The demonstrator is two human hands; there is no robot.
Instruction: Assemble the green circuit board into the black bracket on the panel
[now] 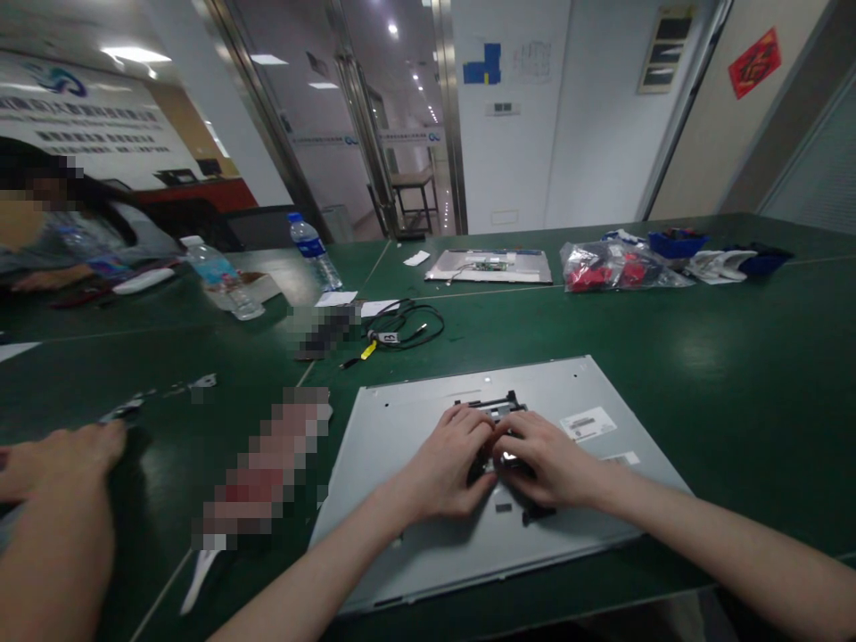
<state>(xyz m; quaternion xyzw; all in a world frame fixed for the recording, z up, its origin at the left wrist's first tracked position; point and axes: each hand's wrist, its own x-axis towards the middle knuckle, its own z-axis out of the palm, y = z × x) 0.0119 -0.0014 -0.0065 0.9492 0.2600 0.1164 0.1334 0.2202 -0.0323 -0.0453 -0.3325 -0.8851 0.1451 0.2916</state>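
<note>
A grey metal panel (415, 428) lies flat on the green table (736, 357) in front of me. At its middle sits a black bracket part (495, 410). My left hand (448, 468) and my right hand (545, 459) meet over this part, fingers curled and pressed on it. What lies under the fingertips is mostly hidden. A white label (587, 423) is stuck on the panel just right of my right hand.
A black cable with a yellow tag (398, 330) lies beyond the panel. Farther back are another panel (491, 266), a plastic bag of red parts (612, 267), a blue tray (677, 242) and two water bottles (224, 278). Another person's arm (57, 499) rests at the left.
</note>
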